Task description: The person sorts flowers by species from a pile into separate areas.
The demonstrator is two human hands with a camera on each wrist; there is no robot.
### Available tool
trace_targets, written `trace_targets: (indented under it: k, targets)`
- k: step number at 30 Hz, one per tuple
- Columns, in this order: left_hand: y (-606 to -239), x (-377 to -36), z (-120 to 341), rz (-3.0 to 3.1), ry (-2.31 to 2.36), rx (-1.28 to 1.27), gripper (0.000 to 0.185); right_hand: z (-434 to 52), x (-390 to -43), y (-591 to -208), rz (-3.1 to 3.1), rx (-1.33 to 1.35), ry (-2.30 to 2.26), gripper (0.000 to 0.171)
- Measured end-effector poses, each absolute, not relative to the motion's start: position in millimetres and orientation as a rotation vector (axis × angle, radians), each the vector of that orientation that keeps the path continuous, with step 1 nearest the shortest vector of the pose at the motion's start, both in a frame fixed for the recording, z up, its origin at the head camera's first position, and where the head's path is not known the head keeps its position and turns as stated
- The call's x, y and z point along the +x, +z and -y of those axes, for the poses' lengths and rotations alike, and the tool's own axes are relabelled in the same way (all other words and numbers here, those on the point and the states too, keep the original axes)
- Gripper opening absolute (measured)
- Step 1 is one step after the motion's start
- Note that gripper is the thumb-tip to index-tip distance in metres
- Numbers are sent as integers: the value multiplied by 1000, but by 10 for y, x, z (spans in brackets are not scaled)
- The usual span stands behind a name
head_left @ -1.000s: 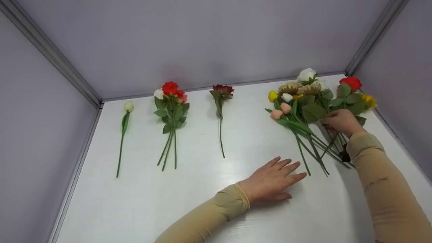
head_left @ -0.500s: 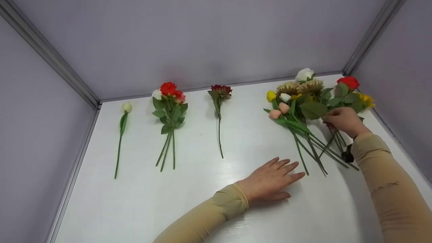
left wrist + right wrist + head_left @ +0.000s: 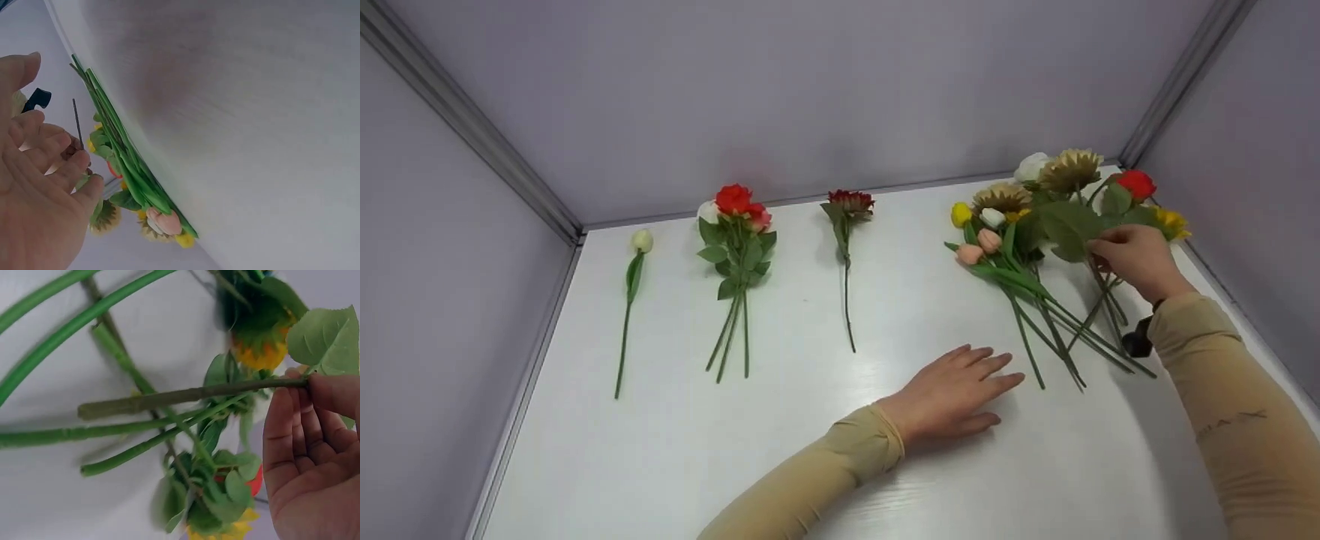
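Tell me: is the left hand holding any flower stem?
No, the left hand lies flat and open on the white table, apart from the pile of flowers that the right hand works in.

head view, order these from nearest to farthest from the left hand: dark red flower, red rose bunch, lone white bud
1. dark red flower, lying just left of and beyond the left hand
2. red rose bunch, further left
3. white bud, far left by the wall

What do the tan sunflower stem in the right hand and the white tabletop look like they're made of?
The tan sunflower's brownish-green stem, pinched by the right hand, looks like moulded plastic: even thickness, blunt cut end, matte skin. Probably artificial, though the look leaves it open. The glossy white tabletop seems to be laminate or coated board: it reflects light and shows a faint grain.
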State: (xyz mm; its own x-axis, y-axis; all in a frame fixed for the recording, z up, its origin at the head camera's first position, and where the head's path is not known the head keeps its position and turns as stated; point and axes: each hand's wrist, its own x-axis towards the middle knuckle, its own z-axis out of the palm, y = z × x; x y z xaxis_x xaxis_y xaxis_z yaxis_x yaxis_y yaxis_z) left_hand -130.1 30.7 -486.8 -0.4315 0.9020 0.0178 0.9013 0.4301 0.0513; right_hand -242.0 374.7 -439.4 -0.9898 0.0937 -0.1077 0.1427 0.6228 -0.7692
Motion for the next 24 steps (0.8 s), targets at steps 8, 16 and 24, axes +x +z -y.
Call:
trace_targets:
  k: [8, 16, 24]
  targets:
    - [-4777, -1422, -188, -2804, 665, 1283, 31, -3226, -2435, -4230, -2693, 152, -1613, 45]
    - [-4734, -1616, 69, -2471, 1564, 581, 31, -2325, -2392, -4278, -2294, 51, -2010, 36]
    - [-4818, -1723, 339, -2228, 1868, 278, 33, -1651, -2326, -4453, -2063, -89, -2146, 29]
